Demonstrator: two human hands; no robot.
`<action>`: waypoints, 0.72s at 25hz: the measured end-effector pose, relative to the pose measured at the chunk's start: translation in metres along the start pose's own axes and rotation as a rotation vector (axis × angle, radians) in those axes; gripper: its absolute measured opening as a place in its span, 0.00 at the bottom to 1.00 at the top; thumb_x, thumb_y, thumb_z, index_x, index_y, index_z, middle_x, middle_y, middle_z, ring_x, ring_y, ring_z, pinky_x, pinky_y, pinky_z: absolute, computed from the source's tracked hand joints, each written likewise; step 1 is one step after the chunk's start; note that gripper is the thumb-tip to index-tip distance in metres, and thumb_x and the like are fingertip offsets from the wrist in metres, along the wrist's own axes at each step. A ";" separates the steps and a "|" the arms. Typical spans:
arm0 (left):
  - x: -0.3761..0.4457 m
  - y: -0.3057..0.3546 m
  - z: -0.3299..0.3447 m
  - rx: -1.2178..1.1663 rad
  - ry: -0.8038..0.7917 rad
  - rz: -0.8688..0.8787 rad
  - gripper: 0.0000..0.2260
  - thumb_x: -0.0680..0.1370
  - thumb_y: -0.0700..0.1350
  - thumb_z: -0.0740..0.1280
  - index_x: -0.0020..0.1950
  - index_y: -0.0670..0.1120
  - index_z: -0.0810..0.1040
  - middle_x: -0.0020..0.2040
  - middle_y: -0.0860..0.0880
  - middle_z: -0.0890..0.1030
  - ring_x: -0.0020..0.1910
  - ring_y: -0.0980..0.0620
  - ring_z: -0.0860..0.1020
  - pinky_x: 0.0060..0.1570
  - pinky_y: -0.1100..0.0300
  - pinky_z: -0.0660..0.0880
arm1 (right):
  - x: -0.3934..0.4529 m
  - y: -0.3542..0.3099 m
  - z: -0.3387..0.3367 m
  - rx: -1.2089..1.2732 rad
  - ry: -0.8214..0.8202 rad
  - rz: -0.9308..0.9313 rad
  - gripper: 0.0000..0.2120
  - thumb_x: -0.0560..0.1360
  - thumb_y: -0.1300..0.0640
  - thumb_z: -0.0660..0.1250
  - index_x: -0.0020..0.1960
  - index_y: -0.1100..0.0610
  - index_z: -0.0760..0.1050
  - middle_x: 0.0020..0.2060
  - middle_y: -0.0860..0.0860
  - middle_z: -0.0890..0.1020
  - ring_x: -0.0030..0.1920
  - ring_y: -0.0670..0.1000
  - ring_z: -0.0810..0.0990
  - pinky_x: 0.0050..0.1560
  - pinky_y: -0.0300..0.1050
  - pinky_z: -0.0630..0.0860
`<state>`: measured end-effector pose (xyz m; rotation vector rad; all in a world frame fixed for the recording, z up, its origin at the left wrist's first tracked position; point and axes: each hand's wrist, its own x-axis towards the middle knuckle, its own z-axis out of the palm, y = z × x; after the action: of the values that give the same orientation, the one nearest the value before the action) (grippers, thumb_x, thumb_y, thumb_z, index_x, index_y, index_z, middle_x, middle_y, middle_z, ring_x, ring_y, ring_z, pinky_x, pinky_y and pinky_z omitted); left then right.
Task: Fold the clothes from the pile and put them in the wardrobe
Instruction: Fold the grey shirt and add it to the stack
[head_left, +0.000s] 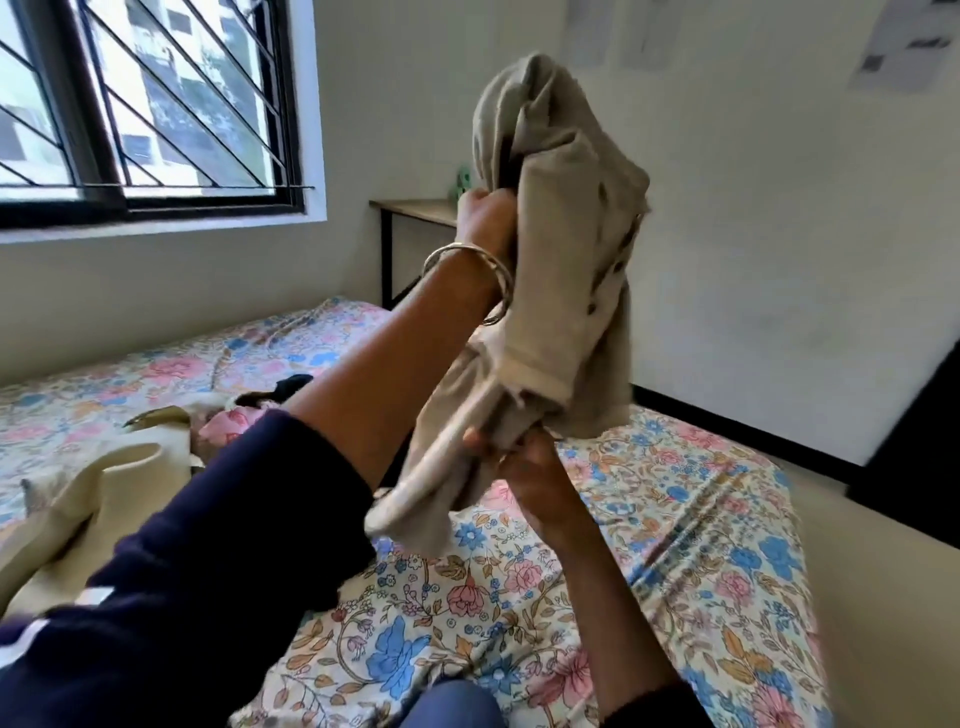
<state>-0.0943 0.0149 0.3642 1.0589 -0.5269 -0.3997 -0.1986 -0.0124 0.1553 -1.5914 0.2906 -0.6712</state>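
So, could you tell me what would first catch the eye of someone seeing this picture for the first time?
A crumpled beige garment held up in mid-frame stands out first: the left hand, bangles at its wrist, grips it high, and the right hand grips its lower end. Below lies the floral bedsheet, with a pile of clothes at the left. A barred window fills the upper left.
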 end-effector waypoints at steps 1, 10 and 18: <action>0.000 0.003 0.006 -0.067 -0.036 -0.042 0.07 0.75 0.32 0.62 0.37 0.36 0.74 0.29 0.44 0.73 0.28 0.52 0.74 0.35 0.58 0.74 | 0.002 -0.012 -0.004 0.051 0.187 -0.043 0.07 0.74 0.62 0.70 0.50 0.53 0.80 0.45 0.46 0.85 0.48 0.47 0.82 0.49 0.46 0.80; -0.046 -0.120 -0.063 -0.333 -0.054 -0.451 0.12 0.80 0.52 0.60 0.45 0.45 0.76 0.40 0.45 0.81 0.42 0.46 0.78 0.42 0.49 0.78 | -0.057 -0.070 -0.174 -0.355 0.687 0.045 0.12 0.69 0.53 0.75 0.51 0.55 0.81 0.47 0.52 0.84 0.47 0.53 0.81 0.50 0.48 0.76; -0.116 -0.286 -0.161 1.477 -0.135 -0.363 0.31 0.69 0.47 0.70 0.72 0.47 0.66 0.68 0.40 0.70 0.65 0.39 0.70 0.61 0.48 0.72 | -0.145 0.087 -0.187 -0.911 0.280 0.844 0.23 0.70 0.55 0.76 0.62 0.56 0.75 0.54 0.58 0.82 0.52 0.57 0.80 0.55 0.53 0.77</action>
<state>-0.1106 0.0674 0.0206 2.5875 -0.7554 -0.3723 -0.4032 -0.0977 0.0362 -1.9601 1.5426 -0.0562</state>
